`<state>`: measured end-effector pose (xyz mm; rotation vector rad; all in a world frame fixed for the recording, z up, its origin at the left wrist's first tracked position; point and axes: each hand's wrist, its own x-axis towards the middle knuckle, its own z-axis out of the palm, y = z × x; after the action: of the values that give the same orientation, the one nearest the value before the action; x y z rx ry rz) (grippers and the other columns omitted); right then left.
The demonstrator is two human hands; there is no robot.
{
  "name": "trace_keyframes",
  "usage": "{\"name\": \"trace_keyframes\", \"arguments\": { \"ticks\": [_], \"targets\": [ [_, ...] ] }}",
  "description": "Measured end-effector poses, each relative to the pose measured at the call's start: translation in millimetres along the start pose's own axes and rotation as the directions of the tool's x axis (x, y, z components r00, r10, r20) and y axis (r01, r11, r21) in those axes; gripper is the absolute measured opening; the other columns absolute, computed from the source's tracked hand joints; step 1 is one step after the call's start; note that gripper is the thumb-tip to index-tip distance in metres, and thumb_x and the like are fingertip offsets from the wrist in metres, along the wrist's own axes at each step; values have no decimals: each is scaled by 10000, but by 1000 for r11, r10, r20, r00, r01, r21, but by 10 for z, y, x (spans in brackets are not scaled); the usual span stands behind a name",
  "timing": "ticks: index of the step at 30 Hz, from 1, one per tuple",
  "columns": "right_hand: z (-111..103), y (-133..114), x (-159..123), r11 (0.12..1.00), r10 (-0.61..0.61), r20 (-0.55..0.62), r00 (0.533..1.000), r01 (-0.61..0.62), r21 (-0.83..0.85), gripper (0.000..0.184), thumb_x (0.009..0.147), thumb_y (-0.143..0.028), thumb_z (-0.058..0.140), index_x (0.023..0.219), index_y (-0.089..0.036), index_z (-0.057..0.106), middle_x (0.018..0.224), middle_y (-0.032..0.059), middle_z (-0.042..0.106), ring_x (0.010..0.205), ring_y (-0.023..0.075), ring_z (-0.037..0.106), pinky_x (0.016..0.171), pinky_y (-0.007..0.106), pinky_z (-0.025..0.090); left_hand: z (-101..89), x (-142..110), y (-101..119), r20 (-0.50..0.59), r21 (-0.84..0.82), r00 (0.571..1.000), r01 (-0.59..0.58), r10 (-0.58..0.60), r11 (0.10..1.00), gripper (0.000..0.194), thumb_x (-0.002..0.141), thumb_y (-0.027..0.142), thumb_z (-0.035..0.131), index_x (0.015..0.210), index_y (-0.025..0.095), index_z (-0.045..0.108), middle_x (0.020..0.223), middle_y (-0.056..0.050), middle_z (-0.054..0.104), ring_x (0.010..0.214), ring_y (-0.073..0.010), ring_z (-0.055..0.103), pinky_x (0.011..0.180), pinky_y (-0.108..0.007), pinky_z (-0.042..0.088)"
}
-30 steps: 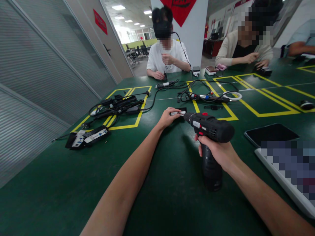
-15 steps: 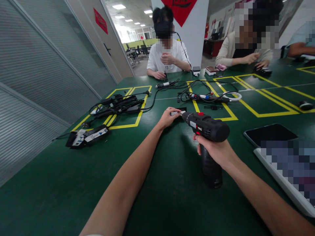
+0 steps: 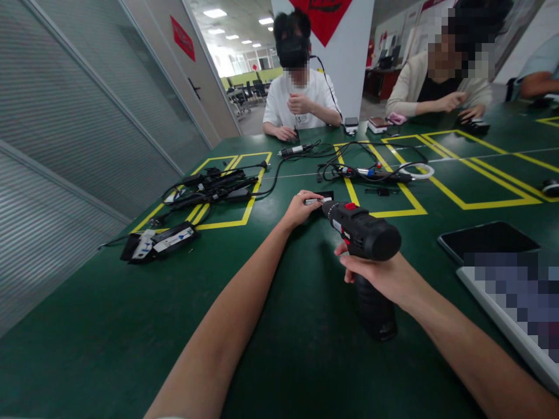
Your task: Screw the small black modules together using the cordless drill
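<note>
In my right hand (image 3: 375, 276) is a black cordless drill (image 3: 367, 230) with red switches, gripped by its handle. Its chuck points forward and left, and the bit end reaches a small black part with a whitish strip (image 3: 326, 195) on the table. My left hand (image 3: 300, 209) lies low at that part, its fingers closed on the left end. The fingertips and the exact contact of the bit are too small and partly covered to make out.
Left lies a pile of black cables and adapters (image 3: 218, 189), with black-and-white pieces (image 3: 161, 243) nearer. Ahead right are a cabled tool (image 3: 371, 173) and a white ring (image 3: 419, 170). A phone (image 3: 489, 241) lies right. Two people (image 3: 301, 99) sit opposite.
The drill's rear has swung slightly left and down, and my right hand has shifted with it. My left hand stays at the small part. The whole view has shifted slightly.
</note>
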<state>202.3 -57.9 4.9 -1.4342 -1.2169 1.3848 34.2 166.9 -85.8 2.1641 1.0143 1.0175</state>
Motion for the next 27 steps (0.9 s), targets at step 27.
{"name": "trace_keyframes", "arguments": {
  "ticks": [27],
  "targets": [
    [-34, -51, -30, 997, -5, -36, 999, 2, -72, 43, 735, -218, 588, 767, -194, 573, 538, -29, 573, 534, 146, 558, 590, 294, 423, -12, 19, -36, 14, -16, 999, 30, -29, 999, 274, 784, 311, 656, 1018, 198, 745, 1048, -70, 681, 1060, -216, 576, 999, -365, 425]
  ]
}}
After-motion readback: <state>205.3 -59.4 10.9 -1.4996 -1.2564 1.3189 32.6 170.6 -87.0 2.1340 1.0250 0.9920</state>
